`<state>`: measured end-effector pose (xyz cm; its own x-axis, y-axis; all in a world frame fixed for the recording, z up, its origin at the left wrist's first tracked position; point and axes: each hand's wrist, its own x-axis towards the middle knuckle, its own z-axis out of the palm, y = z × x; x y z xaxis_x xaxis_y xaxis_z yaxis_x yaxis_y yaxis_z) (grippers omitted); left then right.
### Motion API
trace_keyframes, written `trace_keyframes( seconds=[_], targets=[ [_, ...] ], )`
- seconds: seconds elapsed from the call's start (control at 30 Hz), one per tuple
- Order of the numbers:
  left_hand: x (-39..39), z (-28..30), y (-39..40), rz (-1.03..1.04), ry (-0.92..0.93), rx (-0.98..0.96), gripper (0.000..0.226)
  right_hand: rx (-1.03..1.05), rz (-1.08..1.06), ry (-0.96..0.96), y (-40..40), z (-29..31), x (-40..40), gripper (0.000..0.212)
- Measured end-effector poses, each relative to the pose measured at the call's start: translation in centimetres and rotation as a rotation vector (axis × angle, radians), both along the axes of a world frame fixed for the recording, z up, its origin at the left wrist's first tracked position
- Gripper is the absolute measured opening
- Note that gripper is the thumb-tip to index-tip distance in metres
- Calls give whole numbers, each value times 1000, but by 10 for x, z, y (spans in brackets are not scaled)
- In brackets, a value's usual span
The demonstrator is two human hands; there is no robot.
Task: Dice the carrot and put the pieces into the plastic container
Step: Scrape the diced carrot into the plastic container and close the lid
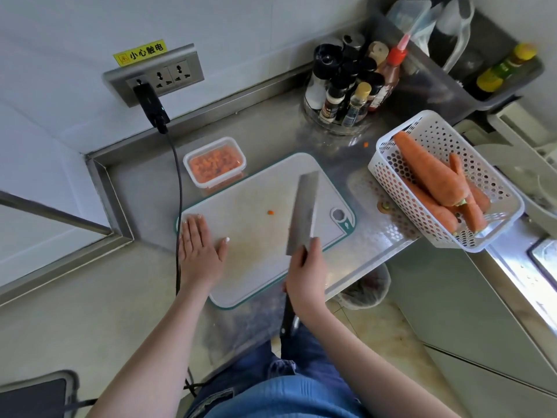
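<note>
A white cutting board (256,236) with a teal rim lies on the steel counter. One small orange carrot piece (270,212) sits near its middle. My left hand (200,251) rests flat on the board's left edge, fingers straight. My right hand (307,273) grips the cleaver (304,212) where blade meets handle, the blade lying over the board and pointing away from me. Behind the board, a clear plastic container (214,166) holds diced carrot. At the right, a white perforated basket (446,182) holds several whole carrots (434,173).
A round rack of spice bottles (349,86) stands at the back. A black plug and cable (177,176) run down from the wall socket past the board's left side. A stray carrot bit (366,144) lies on the counter. A bin (366,288) stands below the counter's edge.
</note>
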<state>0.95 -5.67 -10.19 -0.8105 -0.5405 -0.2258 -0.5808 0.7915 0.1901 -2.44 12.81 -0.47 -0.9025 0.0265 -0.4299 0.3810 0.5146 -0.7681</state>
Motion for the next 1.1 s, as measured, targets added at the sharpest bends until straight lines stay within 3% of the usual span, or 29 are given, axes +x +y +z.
trace_keyframes(
  seconds=[0.13, 0.3, 0.63, 0.83, 0.93, 1.1],
  targets=[
    [0, 1, 0, 2, -22, -2, 75, -45, 144, -93, -37, -5, -3, 17],
    [0, 3, -1, -4, -46, 14, 76, 69, 190, -97, -32, -22, -7, 14],
    [1, 4, -1, -21, -28, 8, 75, 298, -346, -34, 84, -25, -27, 12],
    [1, 4, -1, -4, -25, 26, 74, 211, -266, 6, 54, -12, -55, 11],
    [0, 5, 0, -4, -30, 24, 74, 144, -329, -48, 42, -10, -71, 11],
    [-1, 7, -1, 2, -34, 35, 73, 216, -309, -89, 60, -11, -69, 14]
  ],
)
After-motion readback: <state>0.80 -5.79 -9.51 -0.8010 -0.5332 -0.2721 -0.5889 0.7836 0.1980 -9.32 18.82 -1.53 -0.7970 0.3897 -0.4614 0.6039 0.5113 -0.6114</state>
